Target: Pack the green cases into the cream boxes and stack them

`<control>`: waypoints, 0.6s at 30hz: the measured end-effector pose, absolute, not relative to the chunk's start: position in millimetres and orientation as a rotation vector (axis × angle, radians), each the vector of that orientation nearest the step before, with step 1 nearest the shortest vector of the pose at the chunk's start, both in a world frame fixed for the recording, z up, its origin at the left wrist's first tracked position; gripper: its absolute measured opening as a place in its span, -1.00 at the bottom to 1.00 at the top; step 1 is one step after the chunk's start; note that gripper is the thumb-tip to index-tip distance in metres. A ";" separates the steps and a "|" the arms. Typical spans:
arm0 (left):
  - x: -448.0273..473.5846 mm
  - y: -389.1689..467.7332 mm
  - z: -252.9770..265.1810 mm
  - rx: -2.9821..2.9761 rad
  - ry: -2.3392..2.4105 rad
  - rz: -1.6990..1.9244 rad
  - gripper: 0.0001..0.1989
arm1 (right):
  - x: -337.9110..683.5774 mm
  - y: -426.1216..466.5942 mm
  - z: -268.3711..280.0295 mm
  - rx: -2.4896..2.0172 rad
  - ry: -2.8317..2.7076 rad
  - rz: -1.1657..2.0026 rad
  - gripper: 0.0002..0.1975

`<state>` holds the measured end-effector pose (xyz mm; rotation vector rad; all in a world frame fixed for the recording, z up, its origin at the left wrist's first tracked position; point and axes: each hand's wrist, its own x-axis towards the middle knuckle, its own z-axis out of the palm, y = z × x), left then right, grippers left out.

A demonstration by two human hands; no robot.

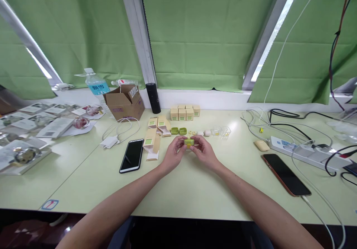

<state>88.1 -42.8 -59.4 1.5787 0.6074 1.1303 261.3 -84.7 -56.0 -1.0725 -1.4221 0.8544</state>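
A small green box [189, 142] with a yellow front part is held level between my two hands, just above the table. My left hand [174, 154] closes on its left end with thumb and fingers, and my right hand [205, 153] pinches the right end. Just behind them lie two open green box halves [179, 130], tiny yellow pieces [192, 132] and pale pink-white cylinders [204, 133]. Clear plastic cases [220, 131] with yellow bits inside sit farther right. To the left are opened cream cartons [151, 141] with green windows.
Closed cream cartons [185, 112] stand in rows at the back. A black phone [132, 156], white charger [109, 141], cardboard box [125, 105] and black bottle [153, 98] are leftward. At right lie a second phone [286, 174], power strip [304, 152] and tangled cables.
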 end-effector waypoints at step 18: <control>88.0 -44.4 -61.3 1.939 0.800 0.979 -0.72 | 275.9 -78.0 -60.6 -1.371 -1.436 0.719 -0.68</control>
